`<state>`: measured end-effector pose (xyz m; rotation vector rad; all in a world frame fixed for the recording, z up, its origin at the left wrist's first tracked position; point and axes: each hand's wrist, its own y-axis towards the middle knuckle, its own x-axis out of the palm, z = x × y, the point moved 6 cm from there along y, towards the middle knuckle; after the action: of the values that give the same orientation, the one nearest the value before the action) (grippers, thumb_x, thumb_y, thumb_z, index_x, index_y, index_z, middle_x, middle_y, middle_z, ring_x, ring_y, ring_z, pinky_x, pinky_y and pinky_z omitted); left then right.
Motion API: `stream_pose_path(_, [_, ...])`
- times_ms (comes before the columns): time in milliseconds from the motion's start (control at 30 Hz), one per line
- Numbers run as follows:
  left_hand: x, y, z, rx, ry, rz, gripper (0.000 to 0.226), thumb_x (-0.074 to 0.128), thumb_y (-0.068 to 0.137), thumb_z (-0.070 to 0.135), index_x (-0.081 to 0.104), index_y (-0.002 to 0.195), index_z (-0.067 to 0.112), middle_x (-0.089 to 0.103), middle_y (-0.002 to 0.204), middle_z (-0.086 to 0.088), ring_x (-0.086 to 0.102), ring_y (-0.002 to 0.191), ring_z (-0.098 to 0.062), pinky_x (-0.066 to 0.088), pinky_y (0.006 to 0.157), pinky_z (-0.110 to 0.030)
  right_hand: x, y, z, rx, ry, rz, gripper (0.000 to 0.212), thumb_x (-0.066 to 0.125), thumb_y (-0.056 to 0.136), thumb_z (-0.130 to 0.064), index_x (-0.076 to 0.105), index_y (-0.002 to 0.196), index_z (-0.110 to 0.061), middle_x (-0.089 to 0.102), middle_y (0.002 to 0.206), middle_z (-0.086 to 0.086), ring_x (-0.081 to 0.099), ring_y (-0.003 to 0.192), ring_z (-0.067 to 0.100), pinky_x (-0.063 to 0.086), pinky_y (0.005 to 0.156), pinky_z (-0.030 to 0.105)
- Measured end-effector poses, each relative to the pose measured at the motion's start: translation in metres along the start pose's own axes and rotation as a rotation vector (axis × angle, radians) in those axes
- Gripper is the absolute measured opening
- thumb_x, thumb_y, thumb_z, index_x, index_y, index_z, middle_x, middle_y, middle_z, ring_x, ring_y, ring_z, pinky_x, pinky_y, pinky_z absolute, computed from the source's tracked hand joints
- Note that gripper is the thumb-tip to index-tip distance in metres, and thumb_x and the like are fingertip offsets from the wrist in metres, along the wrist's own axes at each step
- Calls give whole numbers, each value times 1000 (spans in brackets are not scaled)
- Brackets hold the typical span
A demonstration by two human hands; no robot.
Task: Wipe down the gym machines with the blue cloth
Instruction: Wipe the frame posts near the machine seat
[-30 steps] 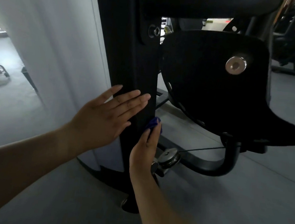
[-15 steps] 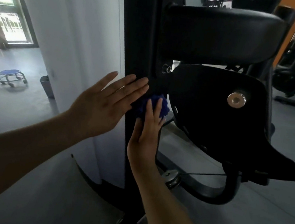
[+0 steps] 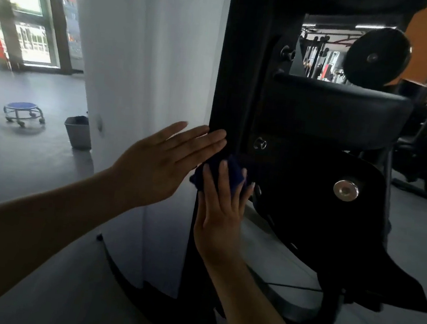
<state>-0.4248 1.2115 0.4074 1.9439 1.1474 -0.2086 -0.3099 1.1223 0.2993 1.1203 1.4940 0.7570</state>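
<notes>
The right hand (image 3: 221, 216) lies flat on the machine's black post (image 3: 240, 71), fingers straight and together, pressing the blue cloth (image 3: 232, 170) against the metal under its fingertips. The left hand (image 3: 164, 164) is spread flat too, holding nothing, its fingertips touching the post's edge just above the cloth. To the right of the right hand sits a black cover (image 3: 332, 228) with a silver bolt (image 3: 346, 190); a padded rest (image 3: 332, 111) is above it. Far off to the left hand's side stand a bin (image 3: 78, 132) and a small stool (image 3: 24, 111).
</notes>
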Motion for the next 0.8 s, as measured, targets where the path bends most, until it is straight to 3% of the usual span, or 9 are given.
stream_pose_path(100, [-5, -1, -8, -61, 33, 85, 64, 40, 120, 27, 12, 175, 11, 9, 183, -9, 14, 169, -28, 28, 134, -52, 11, -42, 6, -123, -81, -128, 69, 69, 107, -19, 39, 168, -28, 20, 180, -12, 4, 167, 43, 20, 122, 81])
stream_pose_path(200, [-5, 1, -17, -119, -31, 92, 67, 39, 121, 36, 11, 175, 9, 10, 183, -11, 13, 169, -29, 28, 133, -53, 3, -17, 5, -216, -152, -166, 66, 65, 109, -22, 38, 168, -33, 21, 179, -14, 6, 167, 39, 10, 126, 79])
stream_pose_path(267, [0, 0, -18, -143, -70, 76, 65, 35, 120, 34, 11, 175, 8, 7, 183, -11, 10, 170, -30, 26, 134, -53, -10, 25, -4, -194, -150, -76, 61, 59, 112, -24, 38, 168, -30, 18, 180, -10, 5, 168, 38, 2, 129, 73])
stream_pose_path(367, [4, 1, -15, -169, -122, 54, 66, 36, 118, 29, 8, 175, 8, 1, 184, -11, 3, 170, -30, 20, 136, -52, -21, 58, -8, -68, -112, 47, 59, 54, 114, -22, 34, 169, -25, 15, 181, -3, 11, 167, 39, 3, 130, 72])
stream_pose_path(500, [-3, 4, -22, -164, -130, 85, 67, 36, 119, 27, 5, 175, 10, -1, 184, -10, 3, 170, -29, 22, 135, -53, -13, 35, -11, -32, -151, -4, 63, 49, 112, -25, 27, 171, -29, 10, 182, -6, 8, 167, 40, 8, 126, 79])
stream_pose_path(700, [0, 23, -35, -257, -209, 130, 68, 37, 116, 26, 8, 174, 6, 2, 183, -14, 3, 170, -32, 22, 135, -55, -40, 114, -38, -48, -220, 57, 66, 53, 112, -23, 26, 172, -24, 6, 183, -2, -6, 168, 36, -7, 128, 74])
stream_pose_path(800, [4, 23, -31, -284, -242, 133, 68, 35, 116, 25, 5, 174, 6, -2, 183, -14, 0, 170, -32, 22, 135, -56, -40, 115, -36, -12, -219, 71, 67, 51, 111, -20, 24, 173, -20, 7, 183, 2, -4, 168, 37, 0, 129, 74])
